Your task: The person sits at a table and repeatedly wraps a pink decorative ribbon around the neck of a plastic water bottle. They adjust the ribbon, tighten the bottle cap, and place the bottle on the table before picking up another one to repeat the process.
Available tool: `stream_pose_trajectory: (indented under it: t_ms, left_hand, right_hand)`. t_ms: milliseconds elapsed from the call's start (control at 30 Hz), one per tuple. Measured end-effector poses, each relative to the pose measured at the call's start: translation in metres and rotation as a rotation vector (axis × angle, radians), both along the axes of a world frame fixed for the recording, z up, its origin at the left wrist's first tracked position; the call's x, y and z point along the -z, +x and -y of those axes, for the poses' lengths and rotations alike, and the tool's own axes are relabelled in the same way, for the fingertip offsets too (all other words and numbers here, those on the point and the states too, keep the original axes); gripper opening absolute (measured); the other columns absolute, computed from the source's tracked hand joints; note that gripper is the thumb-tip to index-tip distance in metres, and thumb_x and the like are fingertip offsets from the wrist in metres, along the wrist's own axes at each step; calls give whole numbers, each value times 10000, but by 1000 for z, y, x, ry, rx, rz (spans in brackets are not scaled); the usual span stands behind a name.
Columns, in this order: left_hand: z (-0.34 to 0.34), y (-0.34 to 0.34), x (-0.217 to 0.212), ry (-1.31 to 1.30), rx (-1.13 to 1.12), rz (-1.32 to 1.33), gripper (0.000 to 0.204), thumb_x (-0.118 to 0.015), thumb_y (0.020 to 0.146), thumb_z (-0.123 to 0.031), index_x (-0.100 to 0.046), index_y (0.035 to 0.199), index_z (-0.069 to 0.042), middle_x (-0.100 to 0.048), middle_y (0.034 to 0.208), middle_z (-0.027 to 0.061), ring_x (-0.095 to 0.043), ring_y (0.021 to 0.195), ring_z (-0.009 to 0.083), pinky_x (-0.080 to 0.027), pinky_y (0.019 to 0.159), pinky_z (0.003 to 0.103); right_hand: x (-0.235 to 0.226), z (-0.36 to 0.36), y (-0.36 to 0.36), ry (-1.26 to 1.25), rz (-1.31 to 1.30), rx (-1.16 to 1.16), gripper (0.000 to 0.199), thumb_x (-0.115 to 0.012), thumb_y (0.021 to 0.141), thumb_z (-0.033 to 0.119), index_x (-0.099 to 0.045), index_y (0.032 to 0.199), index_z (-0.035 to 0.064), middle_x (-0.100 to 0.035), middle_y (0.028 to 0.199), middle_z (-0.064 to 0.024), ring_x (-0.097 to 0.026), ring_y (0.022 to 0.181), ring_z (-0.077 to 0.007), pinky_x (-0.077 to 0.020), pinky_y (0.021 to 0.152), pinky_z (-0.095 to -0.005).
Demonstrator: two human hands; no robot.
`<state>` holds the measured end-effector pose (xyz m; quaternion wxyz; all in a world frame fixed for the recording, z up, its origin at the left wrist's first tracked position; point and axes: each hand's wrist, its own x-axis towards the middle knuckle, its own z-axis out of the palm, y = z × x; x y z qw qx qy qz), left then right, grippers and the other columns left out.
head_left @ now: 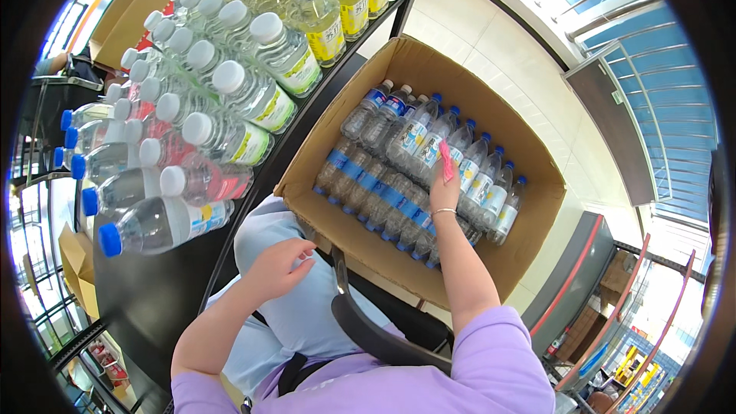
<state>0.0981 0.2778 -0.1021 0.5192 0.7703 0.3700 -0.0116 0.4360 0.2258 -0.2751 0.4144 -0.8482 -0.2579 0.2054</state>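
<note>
The open brown cardboard box (pixel 529 184) ahead of the right hand (pixel 443 193) is largely full: clear plastic water bottles with blue caps and blue labels (pixel 399 146) lie in it in packed rows, filling most of its floor, with only a bare strip of cardboard showing along the far side beyond the hand. Up and to the left of the left hand (pixel 277 267), the dark shelf (pixel 153 291) already carries many bottles lying on their sides: clear white-capped bottles with yellow-green labels (pixel 284 50), a few pink-tinted bottles (pixel 207 180), and blue-capped water bottles (pixel 149 226) nearest that hand. Judging by this, the stocking seems well short of done, since nearly a whole box remains. The right arm stretches forward into the box, wrist ringed by a thin bracelet, fingers pointing away and laid on the tops of the middle row; whether they are closed round a bottle or only touching it cannot be told, as a pink patch at the fingertips hides the grip. The left hand hangs released and empty above the lap in pale blue cloth, fingers loosely curled, near the shelf edge but touching nothing
</note>
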Motion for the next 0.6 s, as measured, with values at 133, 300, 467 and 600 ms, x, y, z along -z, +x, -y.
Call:
stream_pose_trajectory:
  t_ms: [133, 300, 467, 600]
  left_hand:
    - [-11, 33, 24, -73, 31, -11, 221, -568, 802, -111, -534, 993, -6, -580, 902, 108, -584, 808, 216, -465, 721, 317]
    - [-16, 77, 63, -202, -79, 23, 199, -556, 826, -129, -548, 976, 2, -586, 892, 113, -592, 796, 197, -478, 711, 298]
    - [-27, 114, 102, -301, -97, -8, 198, -548, 838, -132, -543, 984, 1, -597, 866, 102, -587, 798, 180, -477, 723, 293]
    - [-34, 131, 129, -384, -162, -70, 194, -545, 845, -137, -541, 980, 2, -600, 839, 83, -575, 786, 156, -470, 726, 280]
  right_hand:
    - [23, -32, 22, -59, 360, -233, 441, -535, 805, 145, -447, 1233, 95, -386, 1276, -204, -431, 1111, -378, -367, 934, -400]
    - [72, -62, -4, -383, 303, -381, 618, -613, 755, 226, -353, 1310, 144, -294, 1337, -241, -312, 1235, -372, -237, 1007, -500]
    - [76, -71, -36, -536, 446, -389, 772, -685, 686, 284, -284, 1342, 218, -193, 1403, -199, -238, 1286, -353, -102, 1010, -600]
    - [91, -82, -35, -551, 512, -390, 534, -598, 749, 220, -423, 1246, 312, -182, 1419, -167, -213, 1274, -419, -67, 1000, -626]
